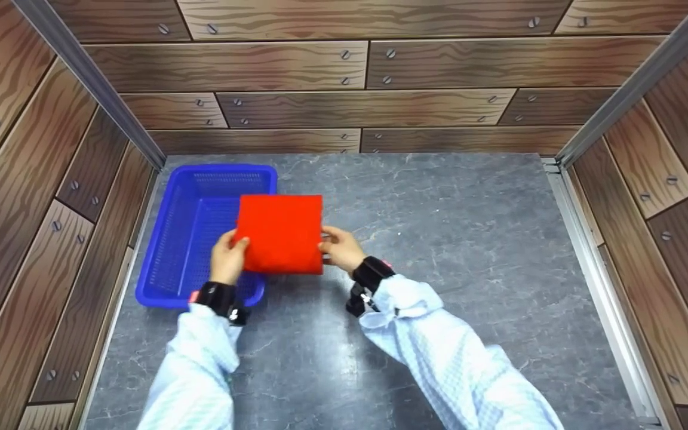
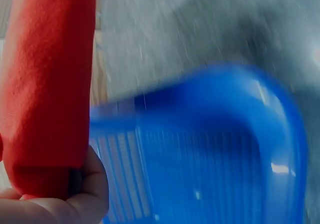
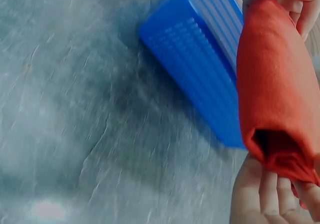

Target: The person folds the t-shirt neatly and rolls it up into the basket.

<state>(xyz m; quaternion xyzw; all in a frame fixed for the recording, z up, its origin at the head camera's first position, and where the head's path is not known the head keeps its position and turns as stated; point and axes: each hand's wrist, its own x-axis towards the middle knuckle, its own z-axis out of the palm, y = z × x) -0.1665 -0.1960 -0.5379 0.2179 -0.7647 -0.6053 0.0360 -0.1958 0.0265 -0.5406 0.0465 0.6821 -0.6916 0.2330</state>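
A folded red cloth point(image 1: 281, 234) is held level between both hands, above the floor and partly over the right rim of a blue plastic basket point(image 1: 151, 280). My left hand point(image 1: 228, 258) pinches its left edge, thumb on top. At the opposite edge my right hand point(image 1: 341, 248) grips it with the thumb above and fingers beneath. The right wrist view shows the cloth's point(image 3: 275, 79) folded layers, with a hollow at the near end. In the left wrist view the cloth point(image 2: 50, 84) hides part of the basket point(image 2: 200, 169).
Grey marbled floor point(image 1: 439, 239) spreads to the right of the basket. Wood-patterned walls point(image 1: 296, 107) stand at the back and both sides. A metal rail point(image 1: 598, 298) runs along the right floor edge. The visible inside of the basket shows only blue plastic.
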